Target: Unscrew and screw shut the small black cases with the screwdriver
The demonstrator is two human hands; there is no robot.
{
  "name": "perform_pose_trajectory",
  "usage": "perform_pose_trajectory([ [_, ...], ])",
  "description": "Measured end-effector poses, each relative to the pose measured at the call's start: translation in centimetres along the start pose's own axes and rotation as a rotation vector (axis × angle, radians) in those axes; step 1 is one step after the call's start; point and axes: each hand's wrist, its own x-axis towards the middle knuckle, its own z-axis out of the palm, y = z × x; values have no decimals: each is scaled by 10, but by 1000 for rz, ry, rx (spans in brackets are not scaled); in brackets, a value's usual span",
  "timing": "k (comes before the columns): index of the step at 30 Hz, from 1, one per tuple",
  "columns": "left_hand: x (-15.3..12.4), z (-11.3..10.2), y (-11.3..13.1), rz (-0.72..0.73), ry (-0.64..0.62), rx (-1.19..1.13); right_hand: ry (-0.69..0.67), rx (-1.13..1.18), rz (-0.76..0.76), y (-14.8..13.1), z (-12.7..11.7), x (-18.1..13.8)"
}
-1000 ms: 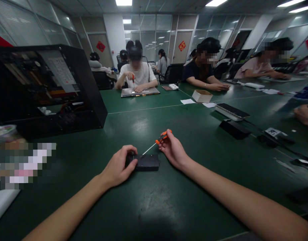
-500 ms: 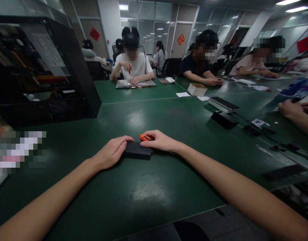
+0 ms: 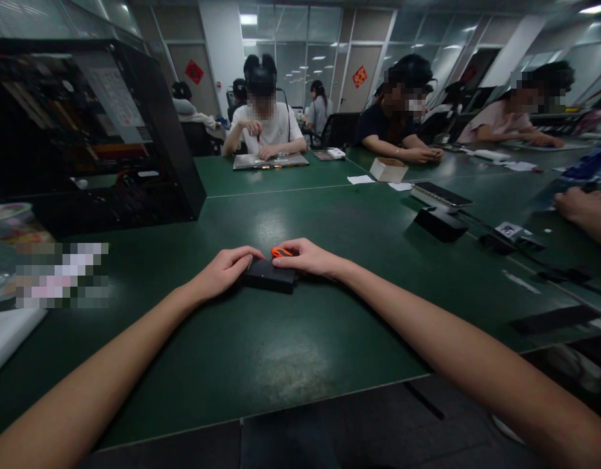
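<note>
A flat black rectangular box (image 3: 270, 275) lies on the green table in front of me. My left hand (image 3: 227, 268) is closed round its left end, fingers over the top edge and thumb along the near side. At the right end, my right hand (image 3: 307, 258) is closed on an orange-and-black tool handle (image 3: 281, 252). Only the rounded end of that handle shows above my thumb; the rest is hidden in my fingers, so its kind is unclear. The right thumb rests close to the box's top right corner.
A black open-sided computer case (image 3: 173, 143) stands at the left, with a plastic tub (image 3: 12, 225) before it. To the right are a phone-like slab (image 3: 442, 194), a black block (image 3: 440, 225) and cables. A small carton (image 3: 388, 169) lies farther back. Several people work around the table.
The whole view has shifted slightly, so the scene sits a little differently in frame. Both hands keep their hold on the box and the tool handle.
</note>
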Motion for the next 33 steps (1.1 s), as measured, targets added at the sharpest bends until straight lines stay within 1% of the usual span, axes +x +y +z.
perform_pose_trajectory([
  [3,1,4,1,-4,30,-40,3,-20,-2,1,0,1],
  [6,1,7,3,-3,29,-62,-9,-32,-7,1,-1,0],
  [12,1,7,2,-27,52,-60,-103,-65,-34,-7,-9,-10],
  [16,3,12,-3,-19,80,-112,-136,-100,-16,-12,-12,-19],
  [18,6,17,-6,-37,129,-140,-130,-123,-3,-14,-9,-21],
  [21,7,24,-6,-86,258,-177,-119,-130,22,-17,-1,-26],
  [24,5,30,1,-118,384,-159,-96,-112,38,-19,7,-30],
  [26,3,33,8,-137,438,-147,-82,-84,50,-20,12,-32],
  [30,-3,35,21,-132,452,-84,-68,-30,56,-21,15,-34],
  [33,-6,37,27,-87,450,-23,-50,-22,66,-21,15,-35],
])
